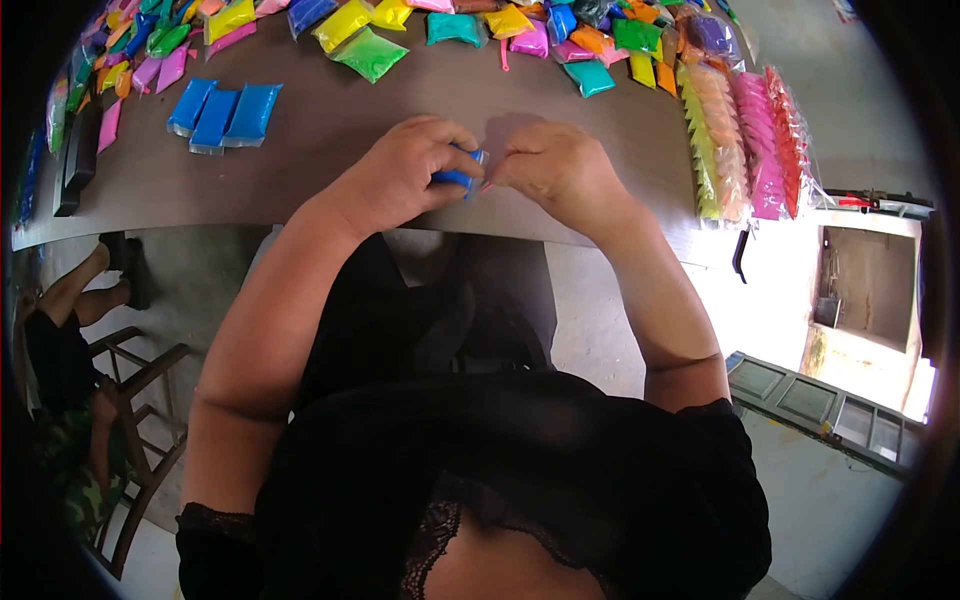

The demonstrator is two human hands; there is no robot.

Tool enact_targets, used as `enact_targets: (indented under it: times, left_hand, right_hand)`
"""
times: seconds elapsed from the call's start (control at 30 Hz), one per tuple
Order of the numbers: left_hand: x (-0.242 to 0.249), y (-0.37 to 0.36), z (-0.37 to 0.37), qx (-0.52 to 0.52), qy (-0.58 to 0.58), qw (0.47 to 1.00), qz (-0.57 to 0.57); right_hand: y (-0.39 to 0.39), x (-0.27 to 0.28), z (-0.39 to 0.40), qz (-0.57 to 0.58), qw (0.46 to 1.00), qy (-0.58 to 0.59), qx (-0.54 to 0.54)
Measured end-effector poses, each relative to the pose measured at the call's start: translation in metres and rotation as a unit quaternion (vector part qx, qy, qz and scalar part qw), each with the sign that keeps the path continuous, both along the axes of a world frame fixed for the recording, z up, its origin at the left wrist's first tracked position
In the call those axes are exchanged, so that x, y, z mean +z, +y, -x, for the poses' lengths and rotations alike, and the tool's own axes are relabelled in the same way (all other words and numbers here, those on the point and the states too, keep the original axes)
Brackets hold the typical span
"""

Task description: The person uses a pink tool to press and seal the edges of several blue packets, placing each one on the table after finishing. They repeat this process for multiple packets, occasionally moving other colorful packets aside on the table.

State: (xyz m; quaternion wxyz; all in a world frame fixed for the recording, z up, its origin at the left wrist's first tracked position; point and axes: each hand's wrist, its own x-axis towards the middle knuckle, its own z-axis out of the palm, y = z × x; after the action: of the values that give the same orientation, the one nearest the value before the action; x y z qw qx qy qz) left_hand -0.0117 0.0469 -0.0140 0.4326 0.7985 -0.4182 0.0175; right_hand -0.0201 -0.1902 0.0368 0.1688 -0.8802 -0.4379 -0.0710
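My left hand (410, 165) is closed around a small blue packet (453, 179) near the table's front edge. The packet's clear end pokes out toward my right hand (562, 172), which is closed in a pinch just beside it. A thin pinkish thing (486, 187) shows at the right fingertips; its kind is too small to make out. Farther left, three blue packets (215, 118) lie side by side on the brown table (330, 120).
Many colourful packets (369, 54) are heaped along the table's far side. Strips of yellow, orange, pink and red packets (765, 145) lie at the right end. A dark long object (80, 155) rests at the left edge. Another person (65, 370) sits at lower left beside a chair (150, 400).
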Motion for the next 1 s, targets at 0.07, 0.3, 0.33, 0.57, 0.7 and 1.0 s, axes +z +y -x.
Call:
enact_targets:
  times: [0.07, 0.3, 0.33, 0.57, 0.7, 1.0]
  left_hand:
    - [0.001, 0.000, 0.000, -0.005, -0.007, 1.000, -0.008]
    - [0.003, -0.001, 0.003, 0.012, -0.016, 1.000, 0.004]
    - [0.004, -0.003, 0.004, 0.022, -0.016, 1.000, 0.015]
    - [0.009, -0.008, 0.021, 0.077, -0.125, 0.989, -0.020]
    - [0.008, -0.011, 0.025, 0.112, -0.132, 0.984, -0.042]
    - [0.011, -0.006, 0.025, 0.139, 0.192, 0.954, 0.183]
  right_hand:
    - [-0.001, -0.002, 0.002, -0.008, 1.000, -0.004, -0.003]
    - [-0.021, 0.003, 0.018, 0.037, 0.995, 0.095, -0.003]
    - [-0.024, 0.007, 0.022, 0.059, 0.988, 0.141, -0.025]
    - [0.007, -0.035, 0.018, -0.039, 0.984, 0.011, -0.174]
    - [0.030, -0.026, 0.011, 0.004, 0.962, 0.013, -0.271]
    - [0.013, -0.006, -0.005, -0.364, 0.801, 0.401, -0.254]
